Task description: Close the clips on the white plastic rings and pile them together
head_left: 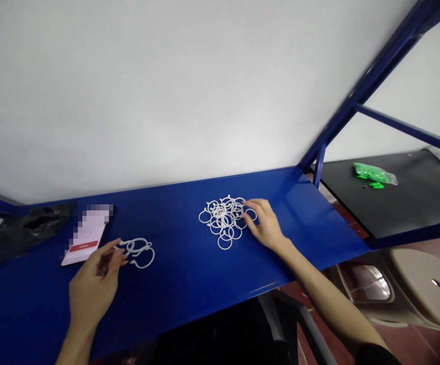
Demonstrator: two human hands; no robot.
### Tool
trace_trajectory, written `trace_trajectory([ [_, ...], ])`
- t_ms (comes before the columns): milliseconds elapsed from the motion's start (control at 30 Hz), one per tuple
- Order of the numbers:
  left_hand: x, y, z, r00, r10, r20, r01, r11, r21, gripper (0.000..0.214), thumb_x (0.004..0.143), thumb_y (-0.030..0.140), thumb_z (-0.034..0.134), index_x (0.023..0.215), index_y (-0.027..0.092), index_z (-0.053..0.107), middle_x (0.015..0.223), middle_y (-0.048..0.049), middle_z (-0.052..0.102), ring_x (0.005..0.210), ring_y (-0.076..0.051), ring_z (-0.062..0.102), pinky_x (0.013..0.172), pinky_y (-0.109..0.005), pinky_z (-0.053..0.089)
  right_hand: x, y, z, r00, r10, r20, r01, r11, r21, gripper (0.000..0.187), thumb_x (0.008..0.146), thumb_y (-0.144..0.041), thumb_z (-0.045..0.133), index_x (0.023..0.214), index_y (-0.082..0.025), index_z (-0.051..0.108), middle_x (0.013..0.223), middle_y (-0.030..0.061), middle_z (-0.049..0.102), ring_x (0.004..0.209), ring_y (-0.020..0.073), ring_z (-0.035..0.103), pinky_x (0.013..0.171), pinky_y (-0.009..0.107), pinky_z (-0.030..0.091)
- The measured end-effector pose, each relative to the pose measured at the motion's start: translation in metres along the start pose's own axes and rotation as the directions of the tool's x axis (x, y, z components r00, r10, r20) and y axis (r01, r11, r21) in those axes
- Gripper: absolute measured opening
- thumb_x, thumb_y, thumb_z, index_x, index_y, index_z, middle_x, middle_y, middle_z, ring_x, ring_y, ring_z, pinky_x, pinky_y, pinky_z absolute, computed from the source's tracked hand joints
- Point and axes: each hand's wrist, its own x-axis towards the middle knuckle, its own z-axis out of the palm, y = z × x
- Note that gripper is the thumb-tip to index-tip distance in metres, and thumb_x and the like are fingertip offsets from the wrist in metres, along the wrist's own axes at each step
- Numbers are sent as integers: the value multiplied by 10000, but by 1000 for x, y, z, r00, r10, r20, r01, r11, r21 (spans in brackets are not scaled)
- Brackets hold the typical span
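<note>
A pile of thin white plastic rings [225, 221], each with a small knob, lies on the blue table [182, 289]. At the pile's right edge is my right hand [267, 225], thumb and index finger apart beside an outlying ring [256, 217]. Further left, a smaller group of white rings [144, 256] rests on the table; at least one appears unclasped, with a gap. My left hand [96, 281] is at this group's left side, its thumb and fingers closed together on a white ring partly hidden by the fingertips.
A phone [86, 235] with a lit screen lies behind my left hand, beside a crumpled black plastic bag [26, 230]. A white wall and blue metal frame [357, 96] bound the table. At right are a black table [413, 187] with a green-filled bag [374, 173] and a beige plastic chair [425, 284].
</note>
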Motion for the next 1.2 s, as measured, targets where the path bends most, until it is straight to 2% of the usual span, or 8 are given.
trace_trajectory([
  [100, -1, -4, 5, 999, -37, -30, 35, 996, -79, 545, 821, 610, 608, 1245, 270, 656, 917, -21, 737, 851, -242, 733, 880, -404, 579, 14, -58, 21, 976, -159, 147, 139, 981, 135, 284, 1011, -302, 537, 1272, -211, 604, 1176, 108, 657, 1089, 232, 616, 944, 401, 535],
  [200, -2, -12, 11, 996, -85, -2, 84, 985, -150, 541, 802, 608, 635, 1217, 263, 666, 931, -24, 741, 830, -234, 735, 866, -398, 589, 24, -110, 62, 891, -273, 363, 188, 949, 254, 294, 1004, -356, 559, 1236, -188, 624, 1152, 91, 664, 1038, 209, 634, 925, 351, 523],
  [300, -3, -19, 16, 994, -95, 58, 103, 981, -162, 536, 793, 599, 642, 1192, 243, 673, 971, -42, 750, 824, -231, 736, 851, -393, 596, 30, -147, 112, 841, -224, 492, 137, 969, 208, 344, 983, -404, 591, 1251, -190, 613, 1179, 89, 646, 1026, 215, 624, 902, 344, 509],
  [367, -4, -20, 17, 995, -75, 63, 84, 985, -152, 527, 808, 592, 624, 1185, 228, 675, 1013, -59, 753, 820, -228, 735, 833, -387, 600, 34, -161, 141, 843, -137, 520, 96, 990, 104, 402, 952, -446, 631, 1257, -185, 609, 1177, 104, 639, 1030, 248, 601, 882, 374, 503],
  [467, -6, -20, 19, 999, -25, 47, 32, 988, -151, 506, 841, 581, 590, 1177, 213, 675, 1066, -78, 747, 821, -223, 734, 816, -372, 599, 40, -170, 166, 850, -89, 520, 81, 996, 38, 305, 955, -423, 631, 1161, -198, 646, 1126, 94, 647, 1028, 258, 574, 871, 383, 482],
  [600, -10, -20, 19, 994, 108, 22, -106, 992, -73, 447, 888, 549, 558, 1180, 233, 680, 1082, -63, 736, 873, -214, 720, 845, -349, 569, 42, -164, 170, 847, -116, 519, 83, 993, 85, 180, 981, -342, 601, 1075, -198, 658, 1065, 57, 676, 984, 220, 575, 856, 342, 456],
  [800, -13, -16, 18, 943, 332, -13, -329, 938, 108, 343, 955, 442, 500, 1150, 241, 696, 1091, -48, 706, 936, -204, 675, 887, -334, 516, 38, -156, 165, 871, -72, 487, -14, 985, 171, 134, 955, -308, 647, 1040, -206, 662, 1009, 35, 694, 948, 198, 598, 847, 316, 450],
  [1200, -17, -19, 22, 908, 418, -3, -402, 875, 269, 354, 983, 380, 445, 1151, 266, 735, 1015, -74, 681, 965, -244, 603, 836, -361, 501, 31, -152, 165, 909, -58, 412, -92, 938, 335, 166, 955, -257, 633, 1096, -233, 717, 1050, 30, 693, 973, 171, 646, 860, 275, 500],
])
